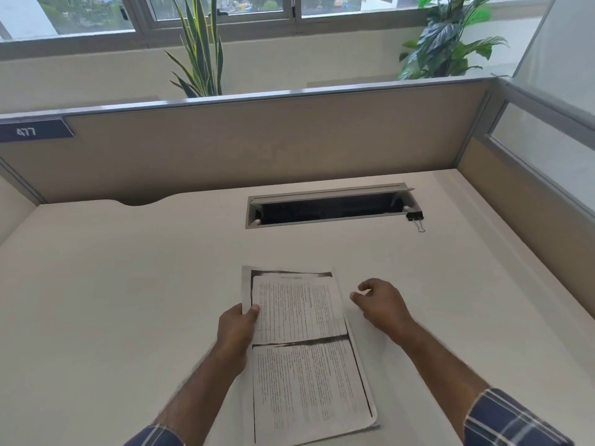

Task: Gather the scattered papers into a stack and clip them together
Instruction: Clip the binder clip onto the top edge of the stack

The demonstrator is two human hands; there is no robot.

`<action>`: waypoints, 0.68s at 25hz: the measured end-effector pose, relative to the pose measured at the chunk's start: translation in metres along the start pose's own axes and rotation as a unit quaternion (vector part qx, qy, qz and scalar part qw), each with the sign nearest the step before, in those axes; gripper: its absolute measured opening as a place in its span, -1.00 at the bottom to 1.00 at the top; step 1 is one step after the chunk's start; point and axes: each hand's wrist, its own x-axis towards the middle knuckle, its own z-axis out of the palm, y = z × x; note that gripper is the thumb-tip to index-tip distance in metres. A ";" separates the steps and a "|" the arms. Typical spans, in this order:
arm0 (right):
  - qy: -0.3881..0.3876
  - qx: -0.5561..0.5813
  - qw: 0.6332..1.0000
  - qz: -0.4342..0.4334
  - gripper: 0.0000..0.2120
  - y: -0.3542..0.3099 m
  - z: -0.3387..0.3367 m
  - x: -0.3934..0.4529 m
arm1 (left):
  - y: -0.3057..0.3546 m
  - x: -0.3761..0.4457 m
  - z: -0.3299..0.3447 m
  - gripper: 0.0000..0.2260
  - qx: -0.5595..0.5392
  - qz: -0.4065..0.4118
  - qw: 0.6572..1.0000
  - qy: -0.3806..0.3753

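Note:
A stack of photocopied papers (302,349) with printed text lies lengthwise on the pale desk (128,284), just in front of me. My left hand (236,329) grips the stack's left edge near the far end, thumb on top. To the right of the stack hovers my right hand (380,304), fingers curled and apart, holding nothing. A black binder clip (415,217) with silver handles sits on the desk far back right, at the corner of the cable slot.
An open cable slot (328,209) with a raised lid cuts into the desk's far middle. Beige partition walls (257,140) close the back and right side. Plants (199,53) stand behind the partition under windows.

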 end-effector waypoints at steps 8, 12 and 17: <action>0.127 -0.232 0.964 -0.034 -0.59 -0.022 -0.057 0.121 | 0.010 0.023 0.010 -0.82 0.020 0.009 1.000 0.013; 0.146 -0.376 0.914 -0.035 -0.52 -0.020 -0.080 0.172 | 0.011 0.027 0.016 -0.83 0.027 0.012 1.000 0.007; 0.114 -0.328 0.934 0.077 -0.41 -0.015 -0.088 0.217 | 0.018 0.033 0.019 -0.84 0.037 0.012 0.999 -0.002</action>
